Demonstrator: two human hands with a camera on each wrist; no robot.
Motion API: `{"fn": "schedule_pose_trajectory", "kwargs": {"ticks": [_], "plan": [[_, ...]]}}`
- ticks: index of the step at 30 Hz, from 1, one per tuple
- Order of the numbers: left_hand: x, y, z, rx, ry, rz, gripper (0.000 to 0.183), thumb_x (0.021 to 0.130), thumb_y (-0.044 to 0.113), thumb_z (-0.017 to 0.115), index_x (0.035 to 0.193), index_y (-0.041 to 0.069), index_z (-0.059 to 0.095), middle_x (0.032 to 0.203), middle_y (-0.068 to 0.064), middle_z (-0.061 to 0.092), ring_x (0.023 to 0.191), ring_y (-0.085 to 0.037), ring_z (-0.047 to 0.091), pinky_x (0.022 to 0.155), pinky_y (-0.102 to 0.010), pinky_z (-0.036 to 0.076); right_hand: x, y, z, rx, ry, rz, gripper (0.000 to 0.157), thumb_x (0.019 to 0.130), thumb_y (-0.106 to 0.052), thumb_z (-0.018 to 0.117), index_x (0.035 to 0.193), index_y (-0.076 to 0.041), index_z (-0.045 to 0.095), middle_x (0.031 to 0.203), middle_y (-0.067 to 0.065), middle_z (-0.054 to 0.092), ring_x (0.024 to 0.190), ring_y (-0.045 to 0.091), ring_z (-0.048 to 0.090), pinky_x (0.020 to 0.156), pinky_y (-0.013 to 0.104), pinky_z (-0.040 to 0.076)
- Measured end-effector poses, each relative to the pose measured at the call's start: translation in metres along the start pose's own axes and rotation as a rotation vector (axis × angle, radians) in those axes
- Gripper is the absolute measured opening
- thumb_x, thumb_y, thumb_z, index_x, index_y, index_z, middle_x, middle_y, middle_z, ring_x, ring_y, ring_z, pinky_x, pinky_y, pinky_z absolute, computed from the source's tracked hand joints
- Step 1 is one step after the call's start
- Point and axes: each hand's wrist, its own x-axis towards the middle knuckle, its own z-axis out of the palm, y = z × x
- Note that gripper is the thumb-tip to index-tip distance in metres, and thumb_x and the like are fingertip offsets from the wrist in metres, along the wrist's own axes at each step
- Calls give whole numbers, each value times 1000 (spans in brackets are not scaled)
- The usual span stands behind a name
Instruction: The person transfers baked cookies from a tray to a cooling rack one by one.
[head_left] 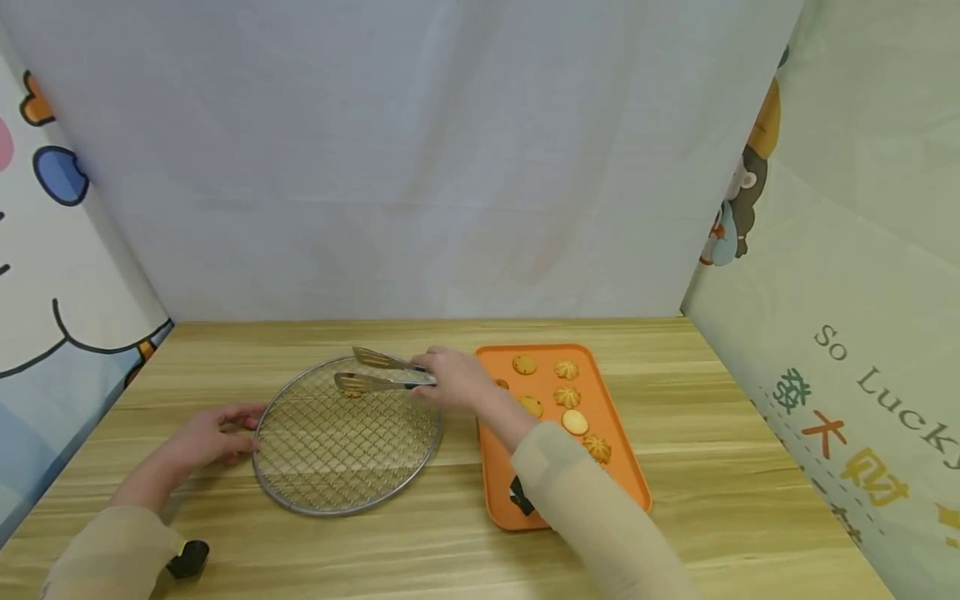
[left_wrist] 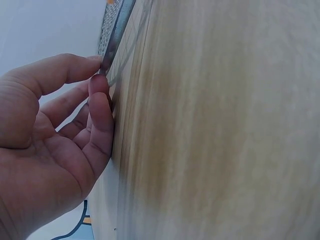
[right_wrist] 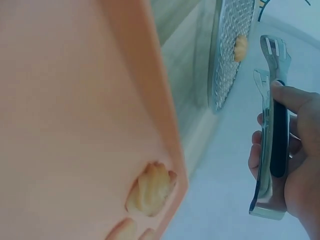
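A round wire rack (head_left: pixel 337 467) lies on the wooden table, and my left hand (head_left: pixel 202 435) pinches its rim at the left side. In the left wrist view the thumb (left_wrist: pixel 75 67) and fingertips meet at the metal rim (left_wrist: pixel 114 42). My right hand (head_left: pixel 459 382) grips metal tongs (head_left: pixel 375 384) with dark handles over the rack's far right part. The tong tips stand apart with nothing between them. A swirled cookie (right_wrist: pixel 241 48) rests on the mesh, partly hidden under the tongs in the head view.
An orange baking tray (head_left: pixel 495 500) right of the rack bears several cookies, some round (head_left: pixel 575 422), some swirled (head_left: pixel 566 397). My right forearm (head_left: pixel 585 508) crosses it. A pale curtain (head_left: pixel 420 167) stands behind the table, with printed sheets at both sides.
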Motion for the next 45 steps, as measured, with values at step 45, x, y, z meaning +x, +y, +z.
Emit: {"fn": "schedule_pose_trajectory", "kwargs": {"ticks": [45], "plan": [[-2,5,1,6,2,-41,72,85,22,69,142,-5,34,127,-26,47,87,-14,54,69,-29,51,-92,67,-116,108,147,-167,47,89,-29,66,133,-16,55,124,4,59,95,18,58,77,38,48]]}}
